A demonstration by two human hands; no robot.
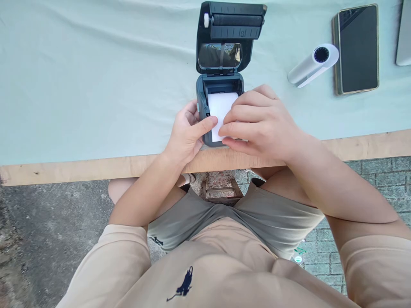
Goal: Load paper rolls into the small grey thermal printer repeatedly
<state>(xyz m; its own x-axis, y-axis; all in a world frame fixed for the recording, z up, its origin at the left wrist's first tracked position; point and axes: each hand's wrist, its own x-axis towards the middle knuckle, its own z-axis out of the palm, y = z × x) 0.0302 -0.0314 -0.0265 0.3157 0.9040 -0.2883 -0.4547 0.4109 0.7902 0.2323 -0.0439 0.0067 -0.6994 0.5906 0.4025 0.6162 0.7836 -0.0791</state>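
A small dark label printer [221,78] stands near the table's front edge with its lid [231,32] swung up and back. The lid's inside shows a black roller and a clear window. In the printer's bay sits a white paper roll [223,106]. My left hand [184,134] is wrapped round the printer's left side, its thumb resting on the paper. Bent over the right side of the bay, my right hand [268,122] has its fingertips on the paper roll; the thumb is below them. Those fingers partly cover the roll and the printer's right wall.
A white cylindrical device [313,66] with a round dark end lies to the right. Beside it is a dark-screened phone-like device [358,49] on a box. A grey object [404,38] is cut off at the right edge. Pale cloth [96,85] covers the table behind its wooden edge [80,168].
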